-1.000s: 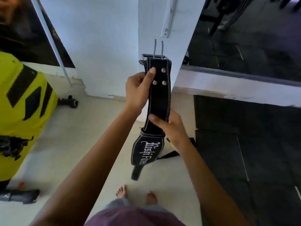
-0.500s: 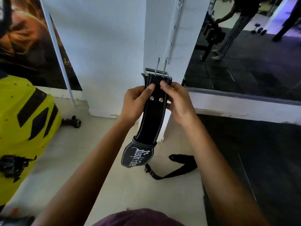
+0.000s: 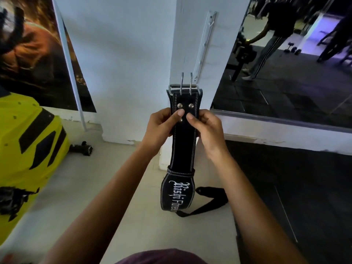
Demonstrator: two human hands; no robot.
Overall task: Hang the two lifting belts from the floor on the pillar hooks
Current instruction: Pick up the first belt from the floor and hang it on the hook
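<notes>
At the bottom edge shows a fold of purple garment [image 3: 162, 257] worn by the person, and beneath the arms lies a pale cream tiled floor [image 3: 85, 197]. To the right the tiles give way to dark rubber mat flooring [image 3: 295, 187]. On the left stands a bulky yellow padded object with black patches [image 3: 28, 140], and past it a small dark dumbbell-like item [image 3: 82, 148] lies on the tiles by the wall foot.

On the floor just right of centre lies a thin black strap belt [image 3: 209, 199], flat and partly hidden behind the hanging end of the belt in hand.

The left hand [image 3: 162, 126] and the right hand [image 3: 206, 128] are both clamped on a wide black leather lifting belt with white stitching [image 3: 183, 145], thumbs pressed on its front face just below two silver rivets, fingers wrapped behind its edges. The belt hangs upright in front of the white pillar [image 3: 188, 44], its folded lower end bearing white gothic lettering, its metal double-prong buckle [image 3: 185, 86] at the top with both prongs pointing up.

Behind the buckle, a white hook rail [image 3: 204, 44] runs up the pillar; the buckle sits below its lower end, apart from the hooks. Left of the pillar is a white wall [image 3: 118, 54] with a dark poster [image 3: 32, 54]; right is a large mirror [image 3: 285, 63] reflecting gym equipment.
</notes>
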